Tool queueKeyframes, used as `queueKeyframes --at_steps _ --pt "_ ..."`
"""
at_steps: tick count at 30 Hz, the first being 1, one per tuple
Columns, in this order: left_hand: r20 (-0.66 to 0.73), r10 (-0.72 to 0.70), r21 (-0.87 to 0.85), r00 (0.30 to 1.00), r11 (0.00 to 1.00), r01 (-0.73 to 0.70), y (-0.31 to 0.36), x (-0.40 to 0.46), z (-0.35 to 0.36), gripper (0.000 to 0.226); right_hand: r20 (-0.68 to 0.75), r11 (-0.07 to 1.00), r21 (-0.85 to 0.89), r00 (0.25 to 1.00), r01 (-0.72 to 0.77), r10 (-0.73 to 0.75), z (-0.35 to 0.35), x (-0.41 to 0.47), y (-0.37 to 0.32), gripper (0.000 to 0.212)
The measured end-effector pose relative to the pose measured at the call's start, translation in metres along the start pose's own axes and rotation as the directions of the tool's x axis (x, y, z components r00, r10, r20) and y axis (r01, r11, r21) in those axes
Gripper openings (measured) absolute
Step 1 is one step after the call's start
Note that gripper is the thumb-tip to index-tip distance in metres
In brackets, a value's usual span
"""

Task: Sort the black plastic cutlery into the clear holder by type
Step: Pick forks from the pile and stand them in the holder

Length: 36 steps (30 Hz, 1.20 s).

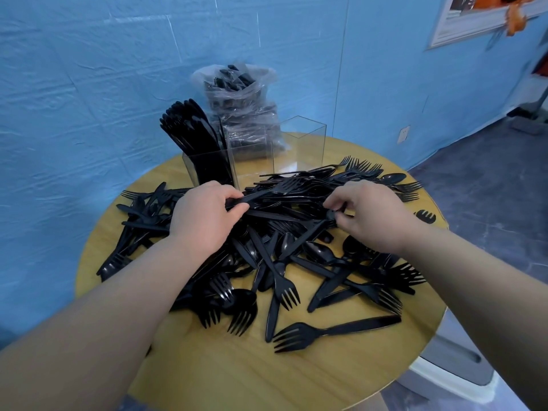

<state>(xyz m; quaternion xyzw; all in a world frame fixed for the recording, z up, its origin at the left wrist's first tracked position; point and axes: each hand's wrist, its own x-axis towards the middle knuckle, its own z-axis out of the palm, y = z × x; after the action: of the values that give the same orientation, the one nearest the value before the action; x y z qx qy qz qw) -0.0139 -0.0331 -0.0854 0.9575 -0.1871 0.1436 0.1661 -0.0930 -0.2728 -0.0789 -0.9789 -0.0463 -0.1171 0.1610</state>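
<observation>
L hand (204, 216) gripping knives (255, 200) atop cutlery pile (284, 247). R hand (369, 213) pinching one pc in pile. Clear holder (252, 152) behind pile, left compartment full w/ knives.

— What's on the round wooden tabletop?
— A sprawling heap of black plastic forks, spoons and knives (284, 232), crisscrossed and overlapping, some forks fanned toward the right edge.
— And the clear acrylic three-compartment holder (252, 155)?
— Upright just behind the heap. Its left compartment is packed with black plastic knives (189, 129) standing on end, leaning left.
</observation>
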Motion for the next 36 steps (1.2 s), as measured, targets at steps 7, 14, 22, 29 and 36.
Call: queueKeyframes --at_steps 7,14,22,29,36 --pt "0.038 0.000 -0.053 0.999 0.999 0.002 -0.003 -0.004 -0.002 0.027 0.197 0.993 -0.096 0.979 0.072 -0.052 0.006 0.005 -0.008 0.035" --pt "0.026 0.009 -0.088 1.000 0.996 -0.007 -0.004 -0.004 -0.004 0.021 0.099 0.978 -0.191 0.993 0.079 -0.061 0.009 0.012 -0.008 0.025" --pt "0.080 0.040 -0.143 0.996 0.989 -0.028 0.000 -0.005 -0.010 0.006 0.025 0.991 -0.105 0.997 0.079 -0.077 0.002 0.015 -0.012 0.018" --pt "0.122 0.080 -0.104 0.989 0.992 -0.068 0.009 -0.007 -0.018 0.028 0.012 0.999 -0.040 1.000 0.006 -0.006 -0.008 0.006 -0.011 0.024" --pt "0.148 0.080 -0.140 0.986 0.988 -0.060 0.016 -0.011 -0.025 0.031 -0.069 0.999 0.046 0.997 -0.023 0.026 -0.020 -0.004 -0.012 0.010"
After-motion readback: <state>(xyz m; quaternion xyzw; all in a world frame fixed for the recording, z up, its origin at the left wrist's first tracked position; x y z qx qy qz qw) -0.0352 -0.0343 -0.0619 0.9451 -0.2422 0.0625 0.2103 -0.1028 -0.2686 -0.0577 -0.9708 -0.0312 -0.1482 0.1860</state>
